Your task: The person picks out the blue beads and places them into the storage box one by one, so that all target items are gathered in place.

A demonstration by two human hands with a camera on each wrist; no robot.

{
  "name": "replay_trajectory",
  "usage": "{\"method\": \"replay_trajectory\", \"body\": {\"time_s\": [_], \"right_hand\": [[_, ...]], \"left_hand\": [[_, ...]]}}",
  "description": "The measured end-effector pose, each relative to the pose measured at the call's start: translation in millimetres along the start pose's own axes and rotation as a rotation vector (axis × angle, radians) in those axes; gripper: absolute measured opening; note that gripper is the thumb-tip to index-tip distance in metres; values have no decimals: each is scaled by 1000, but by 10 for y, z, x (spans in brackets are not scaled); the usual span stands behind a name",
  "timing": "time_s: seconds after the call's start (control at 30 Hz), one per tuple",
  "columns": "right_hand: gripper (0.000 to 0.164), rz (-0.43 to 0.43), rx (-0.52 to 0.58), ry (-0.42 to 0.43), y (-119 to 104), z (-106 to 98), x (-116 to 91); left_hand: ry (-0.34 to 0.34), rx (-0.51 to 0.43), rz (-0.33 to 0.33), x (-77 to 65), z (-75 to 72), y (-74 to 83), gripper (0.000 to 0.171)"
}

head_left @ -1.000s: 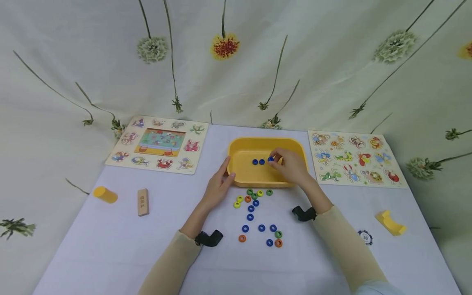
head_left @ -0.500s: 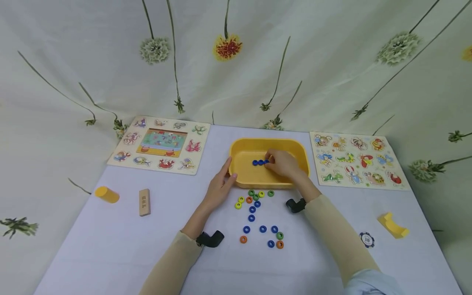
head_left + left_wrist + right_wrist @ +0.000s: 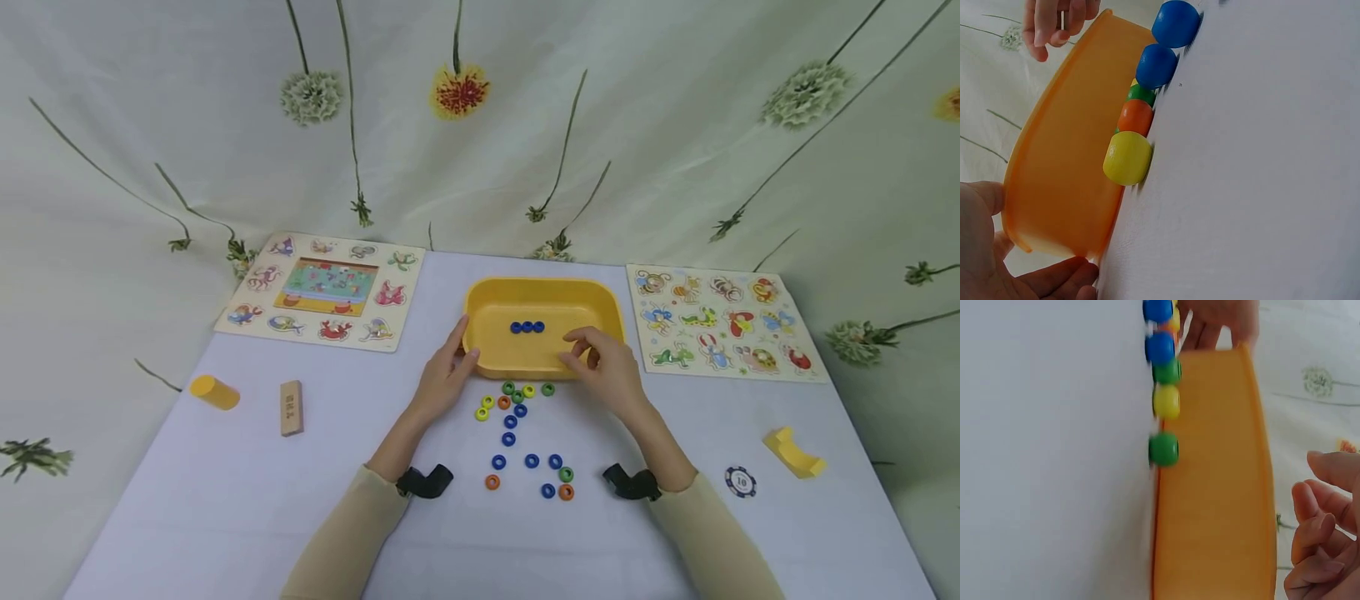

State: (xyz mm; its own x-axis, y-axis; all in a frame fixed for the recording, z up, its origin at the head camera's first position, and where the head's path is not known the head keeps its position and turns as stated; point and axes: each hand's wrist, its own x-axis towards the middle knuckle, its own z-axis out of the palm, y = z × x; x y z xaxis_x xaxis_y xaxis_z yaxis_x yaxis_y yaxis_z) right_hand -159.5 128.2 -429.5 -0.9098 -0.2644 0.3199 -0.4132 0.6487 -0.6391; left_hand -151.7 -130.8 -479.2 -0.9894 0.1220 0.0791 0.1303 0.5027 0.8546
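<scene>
A yellow plastic tray (image 3: 495,354) lies near the back middle of the table, with three blue beads (image 3: 527,327) side by side inside it. My left hand (image 3: 438,382) holds the tray's left front corner, thumb and fingers spread round it; in the left wrist view the thumb meets the rim and other fingers reach the base. Over the tray's right front edge is my right hand (image 3: 607,371), its fingers loosely bent, with nothing between thumb and fingertips. In front of the tray lie loose beads: blue (image 3: 509,439), green (image 3: 548,389), yellow (image 3: 482,414) and orange (image 3: 492,482).
Picture puzzle boards stand left (image 3: 390,325) and right (image 3: 720,325) of the tray. Farther left are a yellow cylinder (image 3: 215,392) and a wooden block (image 3: 291,408). To the right lie a round chip marked 10 (image 3: 741,482) and a yellow arch block (image 3: 795,454). A flowered cloth hangs behind.
My right hand set a third blue bead against the other two in the tray, let go of it and drew back to the right front edge. My left hand stayed at the tray's corner.
</scene>
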Motion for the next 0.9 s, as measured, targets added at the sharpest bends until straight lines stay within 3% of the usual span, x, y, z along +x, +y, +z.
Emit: {"method": "replay_trajectory", "body": {"time_s": [0.13,0.33,0.53,0.9], "right_hand": [[24,-82,90,-32,-107,58,-204],[24,-146,140,-167,-267,212,-371],[28,-162,104,-252,-297,336,-436],[24,-108,65,-263,-135,499,-450]], "left_hand": [[5,5,11,7,-7,0,58],[4,-4,11,9,-1,2,57],[5,1,5,9,16,0,57],[1,-12,16,5,9,5,57]]}}
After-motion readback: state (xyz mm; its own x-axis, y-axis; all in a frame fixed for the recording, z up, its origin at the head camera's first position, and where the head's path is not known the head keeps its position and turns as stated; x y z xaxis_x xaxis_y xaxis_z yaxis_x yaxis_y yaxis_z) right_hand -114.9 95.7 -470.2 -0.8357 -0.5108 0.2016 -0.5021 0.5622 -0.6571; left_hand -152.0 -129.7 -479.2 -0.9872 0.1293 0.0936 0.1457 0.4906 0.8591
